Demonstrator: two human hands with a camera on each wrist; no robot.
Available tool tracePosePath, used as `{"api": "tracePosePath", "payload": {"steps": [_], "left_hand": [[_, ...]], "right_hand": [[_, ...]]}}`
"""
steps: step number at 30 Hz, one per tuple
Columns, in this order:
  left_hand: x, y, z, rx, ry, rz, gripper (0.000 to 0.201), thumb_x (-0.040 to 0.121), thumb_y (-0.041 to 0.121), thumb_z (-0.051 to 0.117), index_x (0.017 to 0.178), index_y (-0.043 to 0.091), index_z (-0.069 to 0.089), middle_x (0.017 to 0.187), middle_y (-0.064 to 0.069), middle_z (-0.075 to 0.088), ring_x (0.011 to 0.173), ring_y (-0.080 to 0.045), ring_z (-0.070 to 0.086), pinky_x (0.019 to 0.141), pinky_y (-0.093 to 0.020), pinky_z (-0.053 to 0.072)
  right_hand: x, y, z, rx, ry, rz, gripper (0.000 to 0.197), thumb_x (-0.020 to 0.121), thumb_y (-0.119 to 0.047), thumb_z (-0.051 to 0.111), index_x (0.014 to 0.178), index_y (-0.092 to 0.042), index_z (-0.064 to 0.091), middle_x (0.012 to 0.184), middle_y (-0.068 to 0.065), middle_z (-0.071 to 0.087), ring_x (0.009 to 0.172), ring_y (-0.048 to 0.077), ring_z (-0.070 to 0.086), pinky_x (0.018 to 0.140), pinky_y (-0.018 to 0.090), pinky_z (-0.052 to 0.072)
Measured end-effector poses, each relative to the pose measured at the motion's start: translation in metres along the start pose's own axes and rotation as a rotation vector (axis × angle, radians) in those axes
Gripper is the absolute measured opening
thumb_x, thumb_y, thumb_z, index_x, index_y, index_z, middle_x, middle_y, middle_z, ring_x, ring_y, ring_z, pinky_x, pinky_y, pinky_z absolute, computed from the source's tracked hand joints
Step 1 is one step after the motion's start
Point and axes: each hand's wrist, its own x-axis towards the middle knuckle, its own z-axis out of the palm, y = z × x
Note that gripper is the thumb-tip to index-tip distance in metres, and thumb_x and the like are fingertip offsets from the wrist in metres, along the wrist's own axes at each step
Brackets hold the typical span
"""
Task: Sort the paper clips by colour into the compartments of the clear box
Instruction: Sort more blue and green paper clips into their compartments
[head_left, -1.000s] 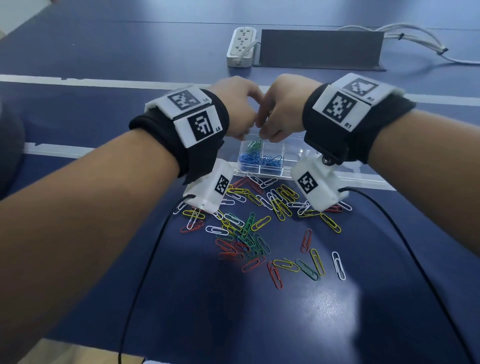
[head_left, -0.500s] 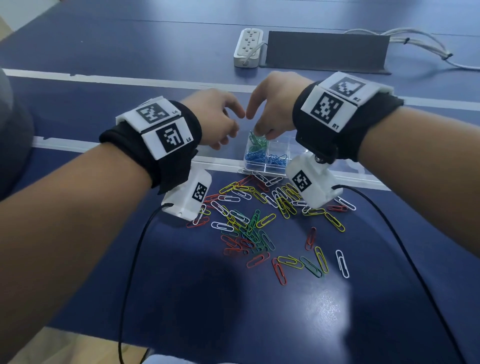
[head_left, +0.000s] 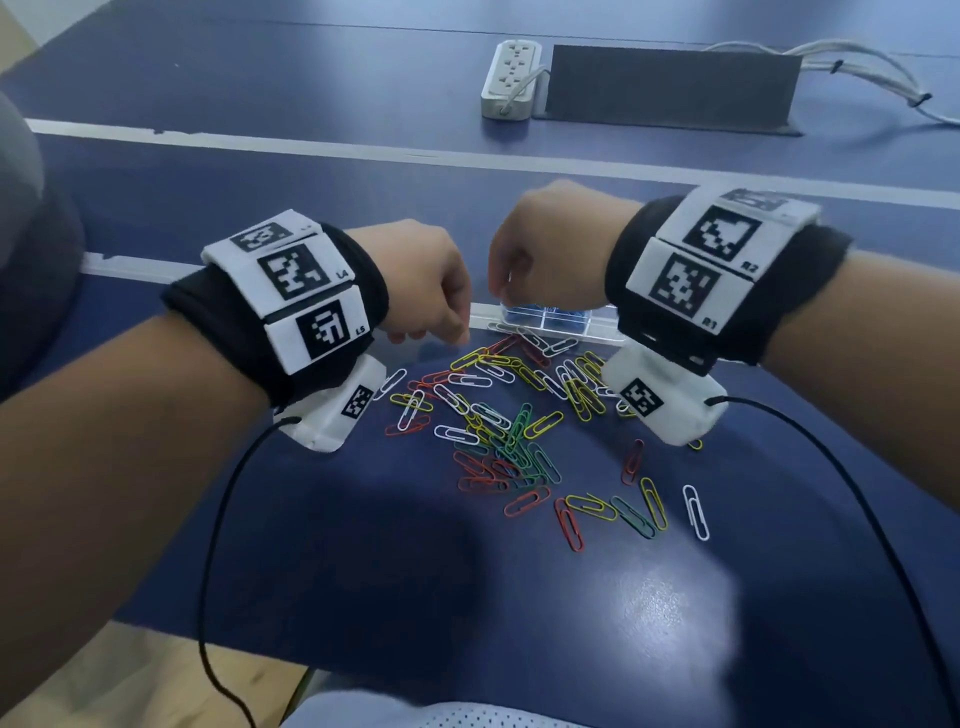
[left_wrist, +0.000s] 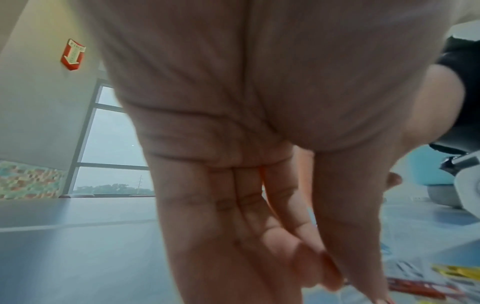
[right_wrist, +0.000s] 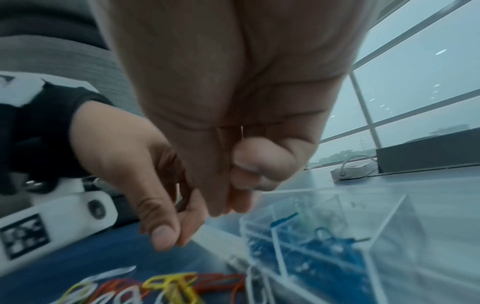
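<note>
Left hand (head_left: 423, 283) reaches down empty, fingers nearly straight; right hand (head_left: 545, 249) curls, contents unclear, over the far box (head_left: 597, 323). Blue clips fill 2 compartments; most clips (head_left: 511, 426) remain loose nearby.

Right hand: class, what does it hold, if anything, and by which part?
Cannot be told: the right hand is curled above the clear box, and no clip shows in it.

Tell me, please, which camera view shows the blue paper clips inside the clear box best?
The right wrist view: the blue paper clips fill near compartments of the clear box, close and unobstructed. The head view shows only a blue strip below the right hand. The left wrist view shows mostly the left hand; the box cannot be made out.
</note>
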Motion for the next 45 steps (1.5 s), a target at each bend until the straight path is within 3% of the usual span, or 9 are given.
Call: {"api": "tracePosePath", "payload": {"steps": [8, 12, 14, 18, 23, 27, 30, 38, 45], "left_hand": [[-0.016, 0.003, 0.012, 0.073, -0.069, 0.11, 0.018, 0.068, 0.041, 0.075, 0.06, 0.031, 0.063, 0.05, 0.01, 0.055, 0.053, -0.003, 0.051, 0.053, -0.02, 0.035], [-0.02, 0.008, 0.016, 0.051, -0.085, 0.181, 0.028, 0.065, 0.043, 0.077, 0.045, 0.036, 0.058, 0.042, 0.016, 0.052, 0.044, 0.001, 0.048, 0.047, -0.018, 0.034], [-0.02, 0.013, 0.019, 0.055, -0.088, 0.199, 0.012, 0.065, 0.042, 0.078, 0.062, 0.035, 0.068, 0.045, 0.008, 0.051, 0.045, -0.002, 0.047, 0.048, -0.017, 0.035], [-0.019, 0.017, 0.027, 0.075, -0.109, 0.235, 0.022, 0.066, 0.038, 0.078, 0.084, 0.027, 0.073, 0.065, 0.004, 0.06, 0.057, -0.006, 0.049, 0.058, -0.02, 0.041], [-0.021, 0.018, 0.031, 0.124, -0.096, 0.239, 0.006, 0.071, 0.031, 0.074, 0.072, 0.027, 0.069, 0.057, 0.01, 0.059, 0.05, 0.001, 0.051, 0.054, -0.018, 0.041], [-0.025, 0.015, 0.031, 0.146, -0.079, 0.254, 0.006, 0.071, 0.025, 0.063, 0.066, 0.025, 0.06, 0.054, 0.009, 0.056, 0.054, 0.013, 0.049, 0.049, -0.016, 0.037], [-0.026, 0.014, 0.028, 0.126, -0.057, 0.253, 0.008, 0.071, 0.023, 0.063, 0.071, 0.025, 0.056, 0.054, 0.011, 0.052, 0.053, 0.007, 0.05, 0.051, -0.013, 0.035], [-0.023, 0.008, 0.025, 0.111, 0.015, 0.267, 0.013, 0.077, 0.028, 0.064, 0.084, 0.031, 0.054, 0.08, 0.004, 0.061, 0.068, -0.011, 0.051, 0.07, -0.026, 0.044], [-0.026, 0.017, 0.032, 0.186, -0.037, 0.311, 0.014, 0.074, 0.042, 0.068, 0.08, 0.03, 0.071, 0.084, 0.001, 0.064, 0.078, -0.017, 0.055, 0.075, -0.035, 0.05]], "right_hand": [[-0.03, -0.014, 0.022, -0.043, -0.393, -0.26, 0.015, 0.071, -0.029, 0.074, 0.086, -0.028, 0.073, 0.068, -0.009, 0.066, 0.054, -0.001, 0.05, 0.055, 0.007, 0.036], [-0.034, -0.007, 0.027, -0.084, -0.348, -0.267, 0.011, 0.074, -0.03, 0.071, 0.084, -0.027, 0.072, 0.073, -0.008, 0.068, 0.06, 0.006, 0.05, 0.052, 0.007, 0.033], [-0.037, -0.003, 0.024, -0.089, -0.31, -0.269, 0.007, 0.075, -0.028, 0.069, 0.081, -0.026, 0.071, 0.068, -0.01, 0.062, 0.065, 0.009, 0.051, 0.056, 0.01, 0.034], [-0.042, 0.007, 0.019, -0.004, -0.268, -0.191, 0.005, 0.075, -0.025, 0.069, 0.08, -0.027, 0.069, 0.062, -0.013, 0.059, 0.056, -0.001, 0.051, 0.056, 0.007, 0.036], [-0.046, 0.02, 0.02, 0.15, -0.235, -0.107, 0.027, 0.079, -0.019, 0.064, 0.101, -0.032, 0.068, 0.077, -0.007, 0.07, 0.061, 0.002, 0.055, 0.059, 0.003, 0.037], [-0.052, 0.02, 0.023, 0.212, -0.209, -0.091, 0.019, 0.076, -0.018, 0.058, 0.082, -0.033, 0.068, 0.055, -0.014, 0.061, 0.052, -0.007, 0.053, 0.056, 0.004, 0.038], [-0.058, 0.019, 0.025, 0.182, -0.214, -0.123, 0.02, 0.075, -0.017, 0.055, 0.085, -0.032, 0.064, 0.063, -0.01, 0.061, 0.055, 0.0, 0.052, 0.058, 0.006, 0.036], [-0.054, 0.012, 0.031, -0.014, -0.159, -0.267, 0.021, 0.079, -0.021, 0.053, 0.085, -0.023, 0.073, 0.082, 0.005, 0.069, 0.079, 0.026, 0.061, 0.076, 0.036, 0.051], [-0.042, 0.006, 0.032, -0.219, -0.231, -0.245, 0.011, 0.079, -0.031, 0.059, 0.085, -0.029, 0.068, 0.1, 0.004, 0.061, 0.094, 0.031, 0.061, 0.07, 0.036, 0.052]]}}
